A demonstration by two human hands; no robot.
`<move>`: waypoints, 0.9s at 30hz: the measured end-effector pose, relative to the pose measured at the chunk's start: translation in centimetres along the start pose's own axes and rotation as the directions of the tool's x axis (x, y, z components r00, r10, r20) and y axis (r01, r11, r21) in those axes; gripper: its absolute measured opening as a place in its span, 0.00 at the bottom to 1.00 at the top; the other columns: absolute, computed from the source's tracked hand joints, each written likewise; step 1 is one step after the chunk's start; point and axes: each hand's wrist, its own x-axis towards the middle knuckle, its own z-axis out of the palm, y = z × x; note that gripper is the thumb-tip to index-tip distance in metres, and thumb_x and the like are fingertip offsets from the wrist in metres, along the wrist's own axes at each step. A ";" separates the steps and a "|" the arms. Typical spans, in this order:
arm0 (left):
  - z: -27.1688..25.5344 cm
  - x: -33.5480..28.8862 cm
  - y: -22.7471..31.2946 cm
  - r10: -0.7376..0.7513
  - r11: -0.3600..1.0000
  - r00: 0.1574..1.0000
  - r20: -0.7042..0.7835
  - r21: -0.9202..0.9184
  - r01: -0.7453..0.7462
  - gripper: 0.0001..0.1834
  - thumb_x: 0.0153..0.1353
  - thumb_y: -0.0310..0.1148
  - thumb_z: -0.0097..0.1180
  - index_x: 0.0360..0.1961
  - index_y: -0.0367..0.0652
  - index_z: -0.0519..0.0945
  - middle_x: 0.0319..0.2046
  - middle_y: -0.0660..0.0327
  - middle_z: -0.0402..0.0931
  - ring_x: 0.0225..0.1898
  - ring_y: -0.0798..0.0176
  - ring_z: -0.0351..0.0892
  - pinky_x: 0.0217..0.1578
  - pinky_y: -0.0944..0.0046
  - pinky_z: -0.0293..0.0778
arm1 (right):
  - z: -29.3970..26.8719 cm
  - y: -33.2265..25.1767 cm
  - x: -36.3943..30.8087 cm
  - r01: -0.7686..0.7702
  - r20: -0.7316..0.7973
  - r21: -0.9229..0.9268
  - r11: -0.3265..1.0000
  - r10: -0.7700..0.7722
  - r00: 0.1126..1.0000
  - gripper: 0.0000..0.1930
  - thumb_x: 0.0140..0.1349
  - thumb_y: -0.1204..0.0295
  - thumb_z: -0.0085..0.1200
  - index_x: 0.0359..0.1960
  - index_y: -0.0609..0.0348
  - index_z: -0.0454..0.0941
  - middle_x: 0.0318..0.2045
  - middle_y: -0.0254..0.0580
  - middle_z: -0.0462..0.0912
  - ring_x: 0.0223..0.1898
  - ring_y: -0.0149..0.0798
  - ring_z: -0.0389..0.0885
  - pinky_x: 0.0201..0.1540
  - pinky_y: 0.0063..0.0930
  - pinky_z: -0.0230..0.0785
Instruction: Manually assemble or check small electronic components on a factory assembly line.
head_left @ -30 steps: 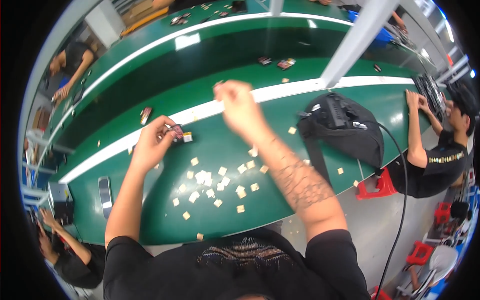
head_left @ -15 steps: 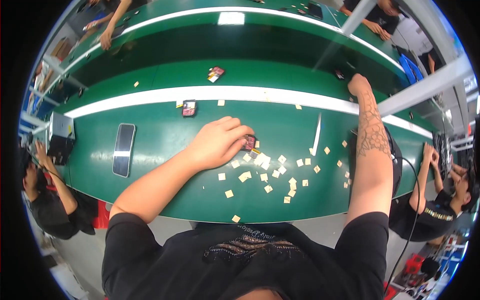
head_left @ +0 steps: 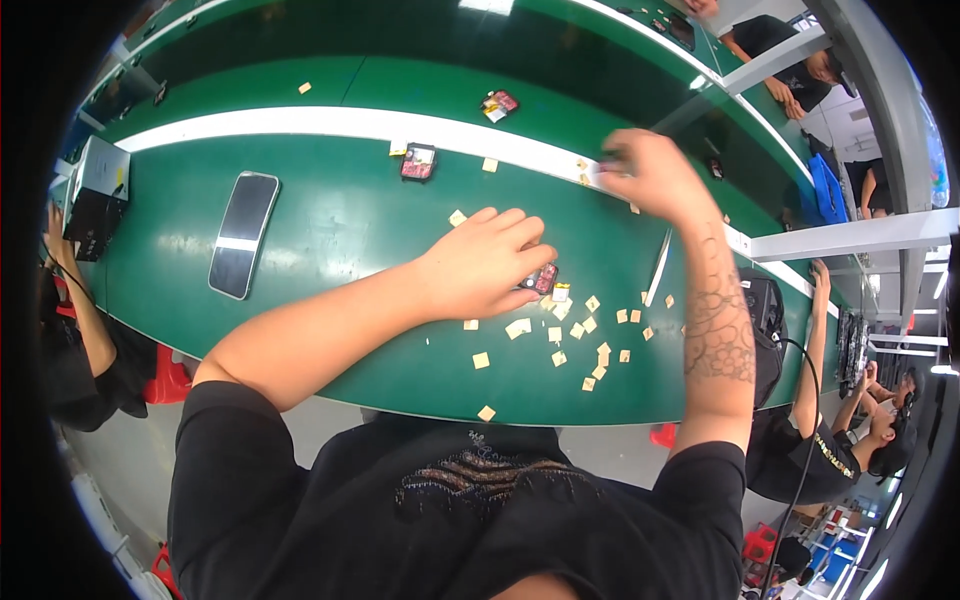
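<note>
My left hand (head_left: 488,262) is closed on a small dark module (head_left: 541,279) with a red-and-black face, keeping it on the green worktable (head_left: 340,200). A small flat piece with a yellow end (head_left: 562,293) sticks out beside that module. My right hand (head_left: 660,175), blurred by motion, is over the white strip (head_left: 470,133) with its fingers closed. Something dark and smeared shows at its fingertips; I cannot make out what it is. Several small cream squares (head_left: 558,358) lie scattered to the right of and below my left hand.
A phone (head_left: 245,235) lies at left. Another module (head_left: 419,162) is by the strip, and a further one (head_left: 498,105) lies beyond it. A thin white blade-shaped tool (head_left: 659,267) and a black bag (head_left: 762,325) are at right. Co-workers sit at both sides and across.
My right hand has come back leftward from the far right to above the strip. My left hand stays at the module. The whole view has turned and shifted.
</note>
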 end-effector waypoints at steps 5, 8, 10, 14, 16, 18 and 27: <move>0.5 0.2 0.3 0.009 1.000 1.000 -0.021 0.002 -0.009 0.27 0.59 0.43 0.74 0.57 0.46 0.82 0.47 0.58 0.74 0.54 0.51 0.76 0.53 0.51 0.73 | 5.9 -7.5 2.6 0.255 -0.031 0.013 0.967 -0.255 0.966 0.23 0.56 0.64 0.74 0.49 0.64 0.85 0.46 0.55 0.87 0.49 0.58 0.86 0.53 0.46 0.80; 0.0 -0.4 0.1 -0.040 0.999 0.995 -0.097 0.004 0.041 0.27 0.58 0.42 0.75 0.55 0.44 0.82 0.47 0.56 0.74 0.53 0.50 0.75 0.53 0.50 0.73 | 7.2 -8.0 3.5 0.312 -0.187 0.060 0.948 -0.296 0.937 0.25 0.59 0.62 0.74 0.54 0.62 0.85 0.49 0.55 0.85 0.51 0.57 0.86 0.55 0.45 0.79; 0.0 -0.6 0.4 -0.055 0.996 0.995 -0.079 -0.070 0.050 0.27 0.57 0.40 0.76 0.56 0.43 0.82 0.47 0.57 0.74 0.53 0.50 0.75 0.54 0.49 0.72 | 6.8 -7.3 1.8 0.234 -0.243 0.109 0.966 -0.202 0.949 0.20 0.66 0.63 0.70 0.54 0.63 0.84 0.48 0.52 0.84 0.50 0.55 0.86 0.53 0.44 0.79; 0.3 -0.1 0.5 -0.048 0.994 0.995 -0.085 -0.097 0.040 0.29 0.57 0.39 0.76 0.58 0.43 0.80 0.47 0.57 0.74 0.53 0.50 0.75 0.54 0.49 0.72 | 5.3 -5.1 -3.1 0.140 -0.241 0.191 0.972 -0.092 0.966 0.12 0.73 0.71 0.57 0.51 0.65 0.84 0.45 0.52 0.81 0.47 0.53 0.83 0.52 0.43 0.76; 0.3 -0.6 1.2 -0.082 0.992 0.993 -0.084 -0.101 0.074 0.34 0.57 0.38 0.77 0.63 0.45 0.77 0.48 0.57 0.75 0.53 0.49 0.75 0.55 0.49 0.72 | 5.2 -5.2 -5.0 0.162 -0.259 0.247 0.955 -0.096 0.961 0.11 0.74 0.73 0.54 0.50 0.66 0.84 0.44 0.53 0.80 0.44 0.55 0.82 0.51 0.44 0.75; 0.0 -1.6 2.0 -0.118 0.986 0.991 -0.063 -0.126 0.109 0.37 0.56 0.37 0.77 0.66 0.45 0.75 0.50 0.57 0.75 0.54 0.49 0.75 0.56 0.49 0.72 | 4.7 -6.7 -7.3 0.036 -0.208 0.234 0.972 0.014 0.978 0.11 0.75 0.79 0.48 0.50 0.66 0.84 0.40 0.51 0.78 0.43 0.53 0.81 0.52 0.43 0.74; -1.0 -2.1 2.5 -0.213 0.956 0.977 -0.030 -0.213 0.202 0.47 0.52 0.33 0.79 0.73 0.45 0.69 0.55 0.55 0.76 0.58 0.46 0.75 0.61 0.48 0.71 | 3.0 -10.7 -13.3 -0.014 -0.046 0.294 0.956 0.029 0.999 0.10 0.64 0.83 0.64 0.47 0.64 0.87 0.36 0.45 0.82 0.36 0.45 0.87 0.40 0.37 0.78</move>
